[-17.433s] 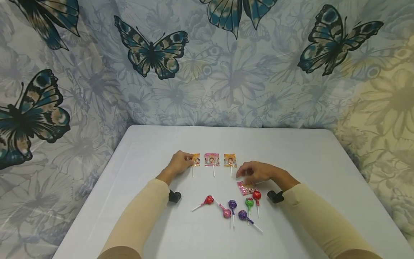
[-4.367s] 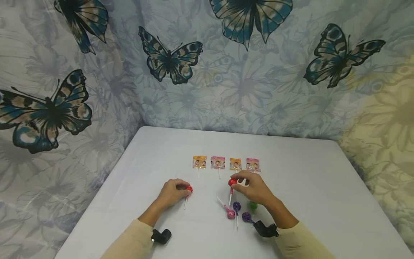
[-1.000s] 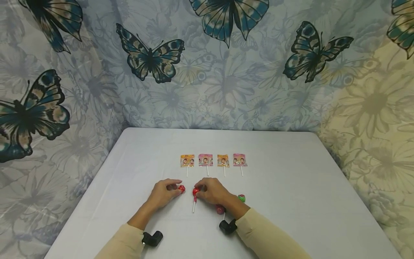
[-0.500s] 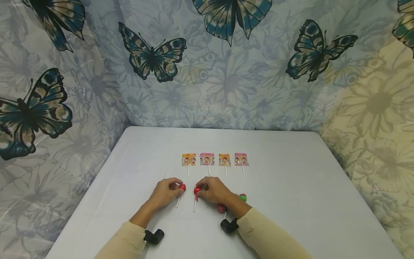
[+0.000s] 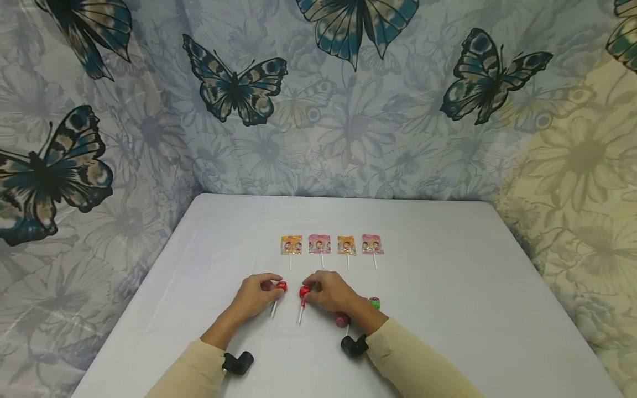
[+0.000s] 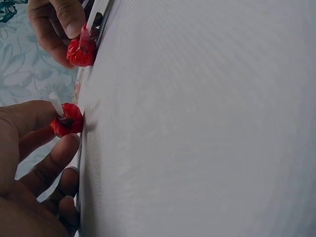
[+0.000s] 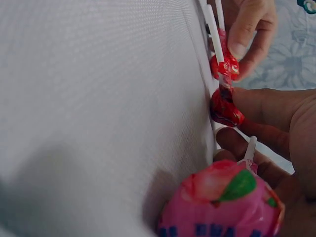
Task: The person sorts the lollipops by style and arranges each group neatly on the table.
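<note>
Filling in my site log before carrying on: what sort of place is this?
Probably an indoor corner set up for recording, though a home room is possible: a plain white table, a butterfly-and-flower backdrop behind it, and black wrist devices that look like cameras.

Head view evenly lit; wrist views dimmer, greyish; soft-edged shadows on tabletop (image 7: 108,89)
</note>
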A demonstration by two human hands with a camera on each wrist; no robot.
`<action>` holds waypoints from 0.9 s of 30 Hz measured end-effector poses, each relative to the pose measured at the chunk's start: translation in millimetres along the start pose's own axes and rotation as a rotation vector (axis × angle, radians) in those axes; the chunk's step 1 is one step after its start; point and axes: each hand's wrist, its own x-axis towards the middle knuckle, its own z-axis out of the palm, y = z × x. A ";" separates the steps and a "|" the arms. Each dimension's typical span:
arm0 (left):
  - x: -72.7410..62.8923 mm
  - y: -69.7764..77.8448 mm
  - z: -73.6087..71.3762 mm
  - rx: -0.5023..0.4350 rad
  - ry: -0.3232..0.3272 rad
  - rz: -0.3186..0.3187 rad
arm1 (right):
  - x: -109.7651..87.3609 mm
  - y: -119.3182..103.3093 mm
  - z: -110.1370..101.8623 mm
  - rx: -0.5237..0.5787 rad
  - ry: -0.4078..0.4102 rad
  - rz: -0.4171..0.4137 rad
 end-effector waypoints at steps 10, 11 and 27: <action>1.7 -4.4 2.5 0.001 0.007 -0.002 | -3.9 2.2 -4.8 0.032 0.004 0.002; 1.6 -4.4 2.7 0.001 0.009 -0.004 | -4.6 2.6 -5.6 0.032 0.006 0.005; -0.1 -3.9 3.3 0.008 0.013 0.000 | -27.4 15.7 -42.0 0.081 0.105 -0.003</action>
